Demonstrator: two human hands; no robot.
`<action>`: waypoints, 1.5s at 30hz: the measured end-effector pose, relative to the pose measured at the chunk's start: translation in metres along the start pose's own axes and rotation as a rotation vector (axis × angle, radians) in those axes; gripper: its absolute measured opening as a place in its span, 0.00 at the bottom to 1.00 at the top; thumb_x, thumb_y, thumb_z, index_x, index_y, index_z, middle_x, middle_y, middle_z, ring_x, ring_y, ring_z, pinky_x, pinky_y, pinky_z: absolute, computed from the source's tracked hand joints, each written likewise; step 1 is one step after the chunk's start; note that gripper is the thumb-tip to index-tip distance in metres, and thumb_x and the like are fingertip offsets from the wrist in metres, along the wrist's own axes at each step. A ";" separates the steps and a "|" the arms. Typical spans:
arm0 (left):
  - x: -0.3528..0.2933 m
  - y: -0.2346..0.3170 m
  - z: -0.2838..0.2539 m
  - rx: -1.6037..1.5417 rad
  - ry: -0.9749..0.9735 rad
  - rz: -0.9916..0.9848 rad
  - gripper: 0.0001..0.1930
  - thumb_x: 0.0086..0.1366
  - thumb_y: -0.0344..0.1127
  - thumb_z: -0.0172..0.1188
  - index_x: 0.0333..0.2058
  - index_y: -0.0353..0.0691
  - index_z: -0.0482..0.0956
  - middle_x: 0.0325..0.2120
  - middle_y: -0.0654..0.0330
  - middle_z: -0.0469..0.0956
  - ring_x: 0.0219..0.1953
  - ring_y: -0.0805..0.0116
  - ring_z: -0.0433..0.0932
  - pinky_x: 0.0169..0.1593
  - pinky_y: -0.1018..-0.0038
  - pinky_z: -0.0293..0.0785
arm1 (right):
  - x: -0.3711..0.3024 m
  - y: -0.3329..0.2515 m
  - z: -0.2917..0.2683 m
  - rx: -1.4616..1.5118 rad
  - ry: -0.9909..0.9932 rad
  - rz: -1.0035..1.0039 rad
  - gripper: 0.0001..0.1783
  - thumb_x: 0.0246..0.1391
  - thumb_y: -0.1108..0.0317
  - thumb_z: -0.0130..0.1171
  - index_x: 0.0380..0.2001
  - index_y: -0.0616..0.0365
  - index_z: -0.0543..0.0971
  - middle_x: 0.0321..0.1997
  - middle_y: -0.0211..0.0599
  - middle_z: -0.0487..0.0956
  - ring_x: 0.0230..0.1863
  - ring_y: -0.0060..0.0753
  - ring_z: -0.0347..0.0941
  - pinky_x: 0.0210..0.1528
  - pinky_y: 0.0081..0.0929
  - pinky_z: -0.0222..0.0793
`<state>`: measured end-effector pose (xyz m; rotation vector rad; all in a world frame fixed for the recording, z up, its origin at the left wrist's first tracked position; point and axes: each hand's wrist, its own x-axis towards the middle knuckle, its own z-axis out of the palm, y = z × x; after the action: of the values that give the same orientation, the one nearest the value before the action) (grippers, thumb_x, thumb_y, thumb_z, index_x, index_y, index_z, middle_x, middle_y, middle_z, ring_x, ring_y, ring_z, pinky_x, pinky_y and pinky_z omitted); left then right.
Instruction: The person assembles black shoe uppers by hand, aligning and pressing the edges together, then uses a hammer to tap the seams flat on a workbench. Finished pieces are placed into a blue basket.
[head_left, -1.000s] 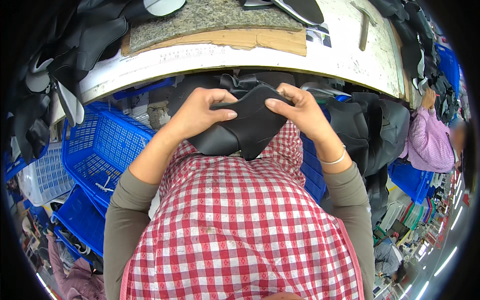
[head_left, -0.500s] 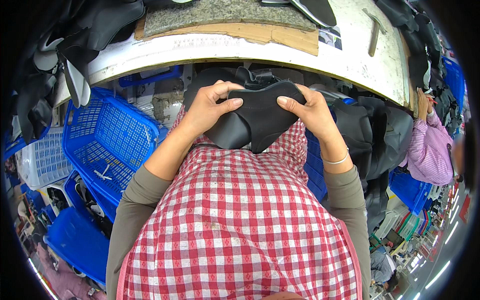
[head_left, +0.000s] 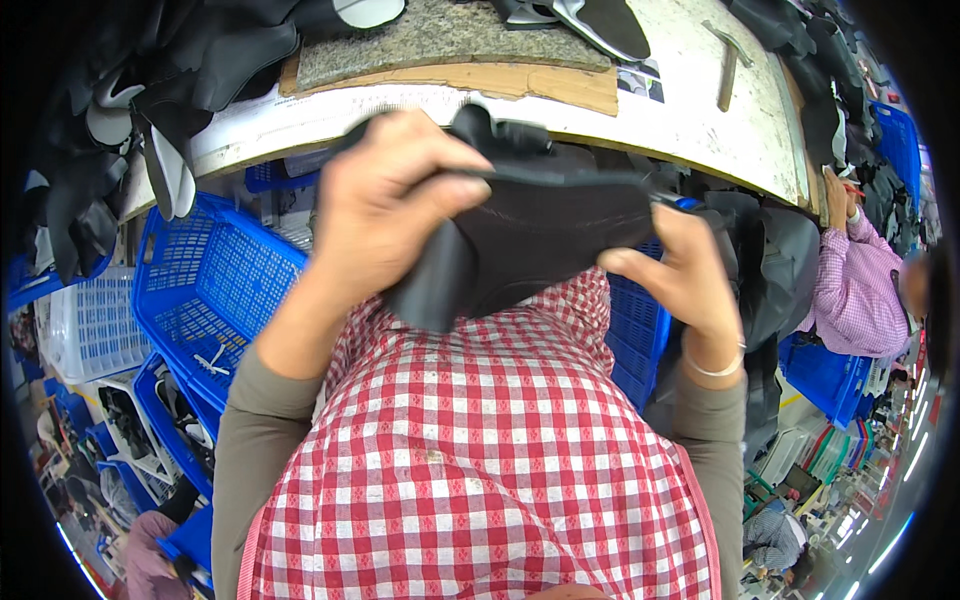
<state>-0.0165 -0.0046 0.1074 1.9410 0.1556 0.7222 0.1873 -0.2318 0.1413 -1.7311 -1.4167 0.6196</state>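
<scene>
A black leather shoe upper [head_left: 545, 235] is stretched between my hands above my lap, its long edge facing the bench and its lower left part curling down. My left hand [head_left: 375, 205] pinches the top left edge between thumb and fingers, blurred by motion. At the other end my right hand [head_left: 695, 275] has its thumb at the near side and its fingers around the right edge, partly hidden behind the piece. More black leather [head_left: 495, 132] bunches up just beyond the upper, under the bench edge.
A white workbench [head_left: 690, 130] carries a stone slab [head_left: 450, 45] on cardboard, a hammer [head_left: 729, 70] and heaped black uppers [head_left: 215, 60]. Blue baskets [head_left: 215, 270] stand at left; black pieces [head_left: 775, 270] hang at right. Another person in a pink checked sleeve [head_left: 855, 290] works far right.
Both hands have moved apart and the upper is pulled wider and flatter. My left hand has risen up and left, my right hand has shifted right and lower. The view has turned slightly.
</scene>
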 end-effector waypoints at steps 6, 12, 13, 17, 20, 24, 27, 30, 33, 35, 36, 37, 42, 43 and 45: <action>0.099 0.024 -0.021 0.531 0.432 0.071 0.15 0.59 0.33 0.71 0.44 0.36 0.83 0.39 0.54 0.82 0.45 0.57 0.78 0.52 0.68 0.72 | 0.069 0.001 0.020 -0.713 0.570 -0.357 0.13 0.50 0.66 0.73 0.38 0.57 0.84 0.32 0.38 0.82 0.33 0.43 0.78 0.37 0.36 0.74; 0.036 -0.027 0.005 0.492 0.290 -0.023 0.28 0.64 0.35 0.67 0.61 0.34 0.72 0.55 0.47 0.73 0.60 0.51 0.72 0.65 0.60 0.67 | 0.092 0.010 0.097 -0.347 0.410 -0.522 0.14 0.49 0.71 0.64 0.41 0.53 0.84 0.37 0.29 0.80 0.36 0.33 0.76 0.33 0.31 0.73; 0.026 -0.036 -0.001 0.472 0.328 -0.089 0.27 0.64 0.33 0.65 0.61 0.34 0.72 0.55 0.47 0.73 0.61 0.51 0.72 0.66 0.60 0.67 | 0.090 0.006 0.095 -0.115 0.285 -0.554 0.15 0.48 0.73 0.66 0.42 0.52 0.84 0.39 0.29 0.81 0.38 0.34 0.78 0.34 0.30 0.76; 0.010 -0.058 -0.022 0.420 0.313 -0.123 0.23 0.67 0.19 0.54 0.60 0.37 0.75 0.56 0.49 0.77 0.59 0.51 0.77 0.63 0.65 0.71 | 0.102 0.034 0.024 -0.344 0.522 -0.604 0.21 0.47 0.74 0.71 0.48 0.52 0.84 0.44 0.34 0.85 0.44 0.41 0.80 0.49 0.39 0.76; 0.023 -0.055 -0.025 0.461 0.281 -0.033 0.21 0.67 0.18 0.55 0.58 0.36 0.77 0.55 0.48 0.79 0.58 0.52 0.78 0.62 0.64 0.72 | 0.111 0.062 0.007 -0.269 0.272 -0.158 0.26 0.46 0.61 0.77 0.49 0.56 0.83 0.49 0.40 0.81 0.50 0.42 0.77 0.48 0.37 0.75; 0.043 -0.018 -0.017 0.801 0.439 0.115 0.18 0.62 0.20 0.65 0.52 0.36 0.81 0.44 0.51 0.82 0.49 0.54 0.81 0.54 0.65 0.76 | 0.123 0.087 0.034 -0.044 0.174 -0.083 0.26 0.47 0.52 0.78 0.43 0.56 0.82 0.43 0.39 0.80 0.44 0.38 0.78 0.41 0.33 0.76; 0.024 0.018 -0.005 0.801 0.325 0.330 0.17 0.58 0.22 0.69 0.47 0.36 0.81 0.39 0.55 0.82 0.42 0.57 0.80 0.47 0.66 0.78 | 0.127 0.094 0.054 0.069 0.207 0.142 0.23 0.47 0.53 0.79 0.36 0.58 0.81 0.38 0.37 0.79 0.38 0.35 0.78 0.39 0.30 0.76; -0.015 0.018 0.011 0.831 -0.050 0.052 0.22 0.51 0.29 0.75 0.45 0.35 0.80 0.37 0.52 0.80 0.41 0.57 0.79 0.42 0.67 0.78 | 0.128 0.097 0.068 0.101 0.206 0.192 0.21 0.53 0.54 0.76 0.30 0.58 0.78 0.30 0.33 0.81 0.32 0.30 0.78 0.37 0.28 0.76; -0.050 -0.021 0.019 0.936 -0.072 -0.213 0.31 0.51 0.29 0.74 0.54 0.32 0.74 0.47 0.48 0.78 0.48 0.51 0.79 0.46 0.64 0.79 | 0.124 0.097 0.082 0.224 0.167 0.213 0.18 0.58 0.56 0.73 0.34 0.58 0.76 0.26 0.34 0.83 0.30 0.25 0.80 0.36 0.25 0.76; -0.066 -0.041 0.021 0.920 -0.065 -0.218 0.32 0.51 0.27 0.73 0.56 0.31 0.73 0.47 0.46 0.77 0.47 0.48 0.78 0.49 0.61 0.75 | 0.117 0.095 0.090 0.434 0.108 0.233 0.19 0.59 0.57 0.72 0.37 0.59 0.75 0.27 0.35 0.84 0.32 0.23 0.80 0.36 0.23 0.76; -0.070 -0.048 0.021 0.908 -0.058 -0.223 0.32 0.50 0.26 0.73 0.56 0.31 0.73 0.46 0.46 0.78 0.47 0.48 0.78 0.50 0.60 0.74 | 0.113 0.094 0.091 0.512 0.080 0.234 0.22 0.59 0.59 0.72 0.44 0.62 0.73 0.28 0.37 0.84 0.34 0.22 0.82 0.37 0.21 0.77; -0.073 -0.051 0.021 0.887 -0.040 -0.202 0.32 0.50 0.25 0.73 0.55 0.32 0.73 0.46 0.46 0.78 0.46 0.48 0.78 0.50 0.60 0.73 | 0.107 0.091 0.093 0.477 0.079 0.237 0.23 0.58 0.60 0.73 0.46 0.63 0.73 0.28 0.37 0.85 0.34 0.22 0.82 0.38 0.21 0.77; -0.060 -0.038 0.016 0.746 0.132 0.047 0.31 0.49 0.17 0.70 0.54 0.34 0.74 0.36 0.48 0.78 0.41 0.47 0.78 0.49 0.60 0.71 | 0.077 0.070 0.093 0.402 0.281 0.220 0.29 0.56 0.66 0.75 0.54 0.64 0.71 0.31 0.37 0.85 0.35 0.20 0.80 0.40 0.21 0.77; -0.055 -0.035 0.016 0.752 0.155 0.092 0.30 0.50 0.18 0.70 0.54 0.35 0.74 0.37 0.49 0.78 0.42 0.48 0.78 0.48 0.60 0.71 | 0.072 0.065 0.093 0.424 0.323 0.226 0.29 0.56 0.67 0.74 0.54 0.64 0.71 0.31 0.36 0.84 0.35 0.20 0.80 0.40 0.21 0.77; -0.048 -0.030 0.017 0.794 0.132 0.109 0.30 0.51 0.20 0.71 0.54 0.35 0.74 0.38 0.50 0.77 0.42 0.49 0.77 0.48 0.60 0.71 | 0.062 0.055 0.091 0.614 0.359 0.250 0.27 0.58 0.70 0.73 0.56 0.62 0.71 0.35 0.34 0.84 0.38 0.20 0.80 0.45 0.21 0.77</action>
<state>-0.0400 -0.0231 0.0567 2.6649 0.4774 0.9525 0.1627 -0.1506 0.0522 -1.4285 -0.6689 0.7383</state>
